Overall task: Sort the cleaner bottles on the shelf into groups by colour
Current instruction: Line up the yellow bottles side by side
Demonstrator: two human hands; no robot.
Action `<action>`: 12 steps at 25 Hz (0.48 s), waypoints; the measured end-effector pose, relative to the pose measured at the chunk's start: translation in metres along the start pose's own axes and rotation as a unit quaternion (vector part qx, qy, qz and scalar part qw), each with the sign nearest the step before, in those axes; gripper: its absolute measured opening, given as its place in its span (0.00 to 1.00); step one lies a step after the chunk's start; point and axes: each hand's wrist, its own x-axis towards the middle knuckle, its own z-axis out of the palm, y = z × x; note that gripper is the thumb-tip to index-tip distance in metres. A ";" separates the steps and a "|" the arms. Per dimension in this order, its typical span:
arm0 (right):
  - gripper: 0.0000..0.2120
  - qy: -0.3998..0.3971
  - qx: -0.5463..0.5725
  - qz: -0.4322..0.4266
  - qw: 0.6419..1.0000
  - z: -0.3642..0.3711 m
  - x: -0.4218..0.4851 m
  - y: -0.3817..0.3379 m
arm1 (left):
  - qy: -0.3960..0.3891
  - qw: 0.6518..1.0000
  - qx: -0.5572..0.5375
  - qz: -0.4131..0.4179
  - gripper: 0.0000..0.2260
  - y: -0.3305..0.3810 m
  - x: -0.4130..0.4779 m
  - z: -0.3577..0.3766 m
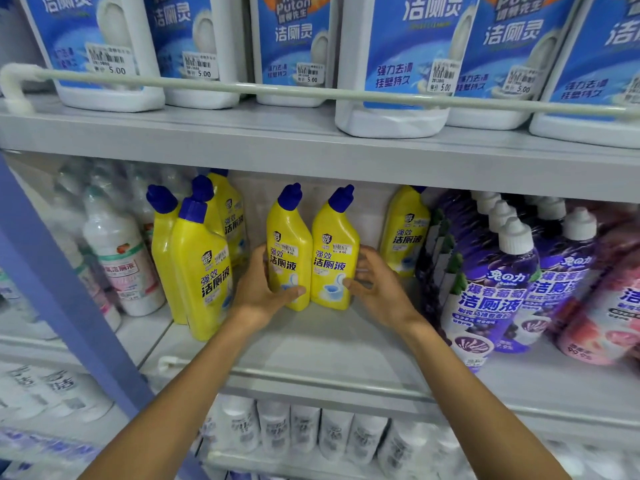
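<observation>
While upright and touching on the middle shelf [329, 341], the left yellow bottle [289, 244] is gripped by the left hand [258, 292], the right yellow bottle [334, 244] by the right hand [379, 289]. Left-hand fingers are hidden behind its bottle.

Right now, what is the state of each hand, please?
Left hand: grips the left middle yellow bottle, thumb across its front.
Right hand: grips the right middle yellow bottle, fingers curled round it.

Bright even light, soft blur, curved edges
</observation>
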 end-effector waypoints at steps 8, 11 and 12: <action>0.21 0.075 0.015 0.050 0.996 0.023 0.037 0.014 | 0.127 0.986 0.108 -0.030 0.32 -0.012 0.038 0.028; 0.19 0.077 -0.003 0.033 0.997 0.024 0.048 0.024 | 0.132 0.984 0.117 -0.032 0.28 -0.031 0.046 0.030; 0.19 0.076 -0.003 0.022 0.997 0.023 0.050 0.026 | 0.131 0.984 0.115 -0.025 0.26 -0.035 0.049 0.030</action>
